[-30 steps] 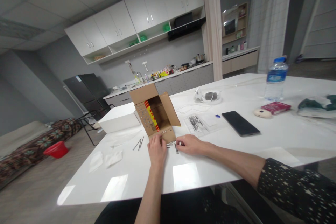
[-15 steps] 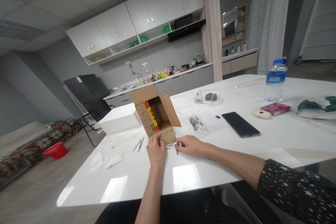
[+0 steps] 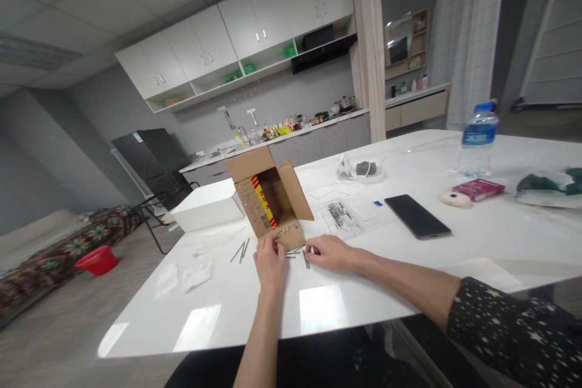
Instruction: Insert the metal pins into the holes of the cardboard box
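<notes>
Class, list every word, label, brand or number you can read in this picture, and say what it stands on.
No text can be read.
Box: red and yellow strip, print too blurred.
Bottle: blue label, too small.
Red packet: print too small.
Clear bag: dark marks, unreadable.
Left hand and right hand: no writing.

Tabletop (image 3: 409, 291): white, smooth, high-gloss, mirroring ceiling lights.
Box (image 3: 271, 201): brown matt corrugated cardboard, red-and-yellow printed strip inside, pierced flap.
Nails (image 3: 240, 250), left of the box: thin grey metal, dull sheen.
Bag (image 3: 345, 217), right of the box: clear glossy plastic.
Phone (image 3: 417, 216), right of the bag: black glass, glossy.
Bottle (image 3: 476, 140), behind the phone: clear plastic, blue label.
</notes>
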`<state>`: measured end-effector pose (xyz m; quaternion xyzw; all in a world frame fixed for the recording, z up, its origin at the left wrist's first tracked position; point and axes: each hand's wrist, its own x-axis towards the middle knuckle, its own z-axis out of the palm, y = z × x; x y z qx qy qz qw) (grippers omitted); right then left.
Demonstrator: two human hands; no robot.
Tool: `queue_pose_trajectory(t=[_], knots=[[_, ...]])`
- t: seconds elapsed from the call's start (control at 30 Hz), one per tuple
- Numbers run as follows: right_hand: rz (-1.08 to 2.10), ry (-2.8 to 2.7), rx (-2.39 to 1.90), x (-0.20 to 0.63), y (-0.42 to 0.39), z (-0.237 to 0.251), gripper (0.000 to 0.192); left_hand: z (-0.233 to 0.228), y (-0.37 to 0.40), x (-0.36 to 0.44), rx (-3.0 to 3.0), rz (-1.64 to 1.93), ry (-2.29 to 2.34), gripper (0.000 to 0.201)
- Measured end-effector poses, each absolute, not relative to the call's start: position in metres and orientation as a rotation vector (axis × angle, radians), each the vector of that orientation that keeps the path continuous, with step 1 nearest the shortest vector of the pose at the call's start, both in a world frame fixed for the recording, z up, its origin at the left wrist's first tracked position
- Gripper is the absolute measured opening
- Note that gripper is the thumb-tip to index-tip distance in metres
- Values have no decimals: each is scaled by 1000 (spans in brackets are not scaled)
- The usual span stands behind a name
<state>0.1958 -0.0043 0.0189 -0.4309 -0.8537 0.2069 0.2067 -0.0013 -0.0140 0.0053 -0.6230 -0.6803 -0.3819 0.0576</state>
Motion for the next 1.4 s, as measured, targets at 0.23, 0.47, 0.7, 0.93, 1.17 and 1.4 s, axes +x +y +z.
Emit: queue_pose_trajectory(t=[0.23,0.47,0.7,0.93,1.17,1.4], knots=[[584,-2369,-1208,196,-5,20,23,4,-14,-1,-1881,-1159,-2058,23],[569,-2374,-1193,197,-4,18,23,4,-14,-2,-1881,-1140,-2091,24],[580,-2372,-1214,196,-6,21,23,4,-13,-3,-1871,-1132,-2109,25],[576,-2369,-1200,196,-6,20,22,5,-14,-2,-1859,-1116,-2103,24],[589,-2375,-1213,196,-6,20,23,5,-14,-2,-1843,-1141,-2091,23],[583,-2369,-1220,195,-5,18,23,5,-13,-5,-1803,-1227,-2121,23]])
